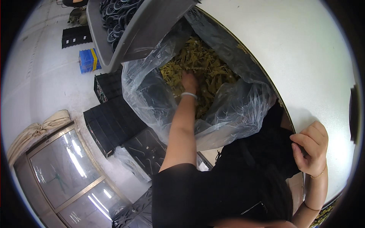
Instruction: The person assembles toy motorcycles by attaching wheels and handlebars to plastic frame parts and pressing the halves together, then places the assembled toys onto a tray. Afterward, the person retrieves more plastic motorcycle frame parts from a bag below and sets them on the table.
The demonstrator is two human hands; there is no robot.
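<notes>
My left hand [189, 82], with a white band at the wrist, reaches down into a large clear plastic bag [142, 81]. It touches a heap of small, thin olive-yellow parts [213, 72], whose exact kind I cannot make out. The fingertips are hidden, so whether they grip any parts does not show. At the edge of the white table [304, 57], my right hand [312, 146] is loosely closed, its fingers curled and the thumb below them. No object shows in it.
A grey tub [140, 34] of dark wheel-shaped parts [118, 11] overhangs the bag's far left rim. Black crates [110, 121] stand left of the bag, with a blue-and-yellow box [89, 60] farther off. A framed glass panel [61, 171] is at lower left.
</notes>
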